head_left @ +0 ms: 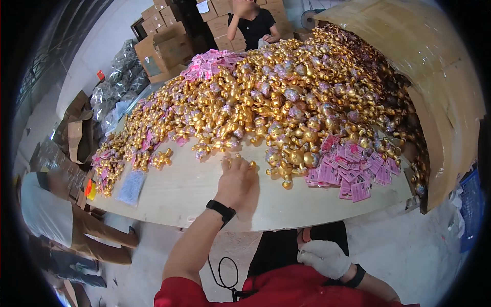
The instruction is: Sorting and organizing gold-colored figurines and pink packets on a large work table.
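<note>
My left hand [234, 179], bare and with a black watch at the wrist, reaches onto the pale table [204, 204]. Its fingers curl over a small shiny gold figurine [252, 164], mostly hidden under them. Just beyond it rises a big heap of gold figurines [286, 112], some in clear wrap. In a white glove, my right hand [325, 258] is held low before my lap, off the table, with a black band at the wrist. Its fingers are folded in, and whatever they may hold is hidden.
Pink cards [348, 171] lie piled at the table's right, more pink cards [210, 64] on top of the heap. A clear bag [131, 188] rests at the left edge. Cardboard [450, 123] walls the right side. One person [255, 25] is across the table, another [46, 210] at left.
</note>
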`<act>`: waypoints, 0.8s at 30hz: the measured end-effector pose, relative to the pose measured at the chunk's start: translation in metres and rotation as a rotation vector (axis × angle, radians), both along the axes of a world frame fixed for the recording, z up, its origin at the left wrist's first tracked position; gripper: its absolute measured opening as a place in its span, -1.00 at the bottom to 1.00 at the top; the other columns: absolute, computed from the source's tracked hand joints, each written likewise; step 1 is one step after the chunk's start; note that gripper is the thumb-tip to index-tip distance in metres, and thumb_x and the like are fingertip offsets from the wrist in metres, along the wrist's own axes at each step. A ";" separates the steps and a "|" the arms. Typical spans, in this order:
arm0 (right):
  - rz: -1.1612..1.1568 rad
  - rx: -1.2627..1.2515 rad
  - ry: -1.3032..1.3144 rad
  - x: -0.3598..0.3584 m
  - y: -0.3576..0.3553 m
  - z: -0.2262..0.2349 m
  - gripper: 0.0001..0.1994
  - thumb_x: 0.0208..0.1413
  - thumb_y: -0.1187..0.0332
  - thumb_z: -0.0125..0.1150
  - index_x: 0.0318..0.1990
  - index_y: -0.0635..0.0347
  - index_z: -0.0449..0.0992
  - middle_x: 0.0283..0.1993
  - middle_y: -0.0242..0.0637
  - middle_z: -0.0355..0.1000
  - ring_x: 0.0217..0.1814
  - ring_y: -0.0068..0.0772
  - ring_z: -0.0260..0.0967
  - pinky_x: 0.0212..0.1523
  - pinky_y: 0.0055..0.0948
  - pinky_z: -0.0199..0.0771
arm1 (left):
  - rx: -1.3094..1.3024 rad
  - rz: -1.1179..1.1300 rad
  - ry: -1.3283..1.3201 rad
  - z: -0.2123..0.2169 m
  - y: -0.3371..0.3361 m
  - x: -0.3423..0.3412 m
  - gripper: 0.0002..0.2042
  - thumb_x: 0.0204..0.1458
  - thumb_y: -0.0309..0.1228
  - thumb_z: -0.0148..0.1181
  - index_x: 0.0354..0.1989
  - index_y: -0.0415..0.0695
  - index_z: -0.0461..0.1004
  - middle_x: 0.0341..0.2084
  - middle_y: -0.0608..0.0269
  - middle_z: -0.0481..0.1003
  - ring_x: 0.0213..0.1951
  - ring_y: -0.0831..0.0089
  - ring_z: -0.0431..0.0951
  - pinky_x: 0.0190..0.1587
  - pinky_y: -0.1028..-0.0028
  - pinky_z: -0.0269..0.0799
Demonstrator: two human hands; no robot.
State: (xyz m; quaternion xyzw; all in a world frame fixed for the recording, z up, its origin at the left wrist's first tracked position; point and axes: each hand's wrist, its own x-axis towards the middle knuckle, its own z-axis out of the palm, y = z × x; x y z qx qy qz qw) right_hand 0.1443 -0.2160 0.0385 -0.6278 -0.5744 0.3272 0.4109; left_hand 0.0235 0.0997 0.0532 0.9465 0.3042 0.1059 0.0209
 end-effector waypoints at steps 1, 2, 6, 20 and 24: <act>-0.017 0.001 0.030 0.001 0.001 0.003 -0.89 0.06 0.35 0.18 -0.39 0.18 0.52 -0.47 -0.22 0.43 -0.41 -0.23 0.44 -0.34 -0.35 0.44 | 0.037 -0.024 -0.029 -0.001 0.001 -0.003 -0.52 -0.11 -0.43 0.24 0.06 -0.18 0.34 0.07 0.03 0.33 0.18 -0.03 0.23 0.18 0.14 0.29; 0.002 0.009 0.016 0.002 0.001 0.004 -0.87 0.08 0.32 0.17 -0.36 0.19 0.52 -0.44 -0.20 0.43 -0.38 -0.17 0.43 -0.32 -0.31 0.44 | 0.073 -0.048 -0.058 -0.004 0.003 -0.008 -0.54 -0.11 -0.45 0.23 0.04 -0.19 0.35 0.04 0.01 0.35 0.15 -0.01 0.26 0.15 0.15 0.32; 0.015 0.051 0.013 0.003 0.001 0.003 -0.82 0.14 0.27 0.14 -0.28 0.20 0.51 -0.37 -0.14 0.44 -0.31 -0.06 0.43 -0.28 -0.23 0.43 | 0.035 -0.042 -0.347 -0.001 0.002 -0.025 -0.56 -0.07 -0.45 0.16 0.05 -0.19 0.32 -0.02 0.00 0.35 0.07 -0.08 0.33 0.03 0.18 0.41; -0.109 0.008 0.117 0.009 0.007 0.031 -0.86 0.11 0.32 0.11 -0.30 0.20 0.45 -0.41 -0.16 0.38 -0.35 -0.10 0.39 -0.28 -0.25 0.39 | -1.755 0.142 -1.229 0.011 -0.092 -0.083 -0.83 0.07 -0.59 0.06 -0.18 -0.13 0.32 -0.19 0.22 0.43 -0.21 0.36 0.51 -0.26 0.40 0.53; -0.053 0.007 0.030 0.011 0.005 0.033 -0.87 0.11 0.33 0.11 -0.27 0.18 0.43 -0.37 -0.13 0.38 -0.27 -0.04 0.39 -0.20 -0.20 0.38 | -1.951 0.161 -1.208 -0.001 -0.135 -0.080 -0.84 0.14 -0.39 0.14 -0.20 -0.10 0.31 -0.20 0.21 0.41 -0.26 0.34 0.53 -0.35 0.37 0.55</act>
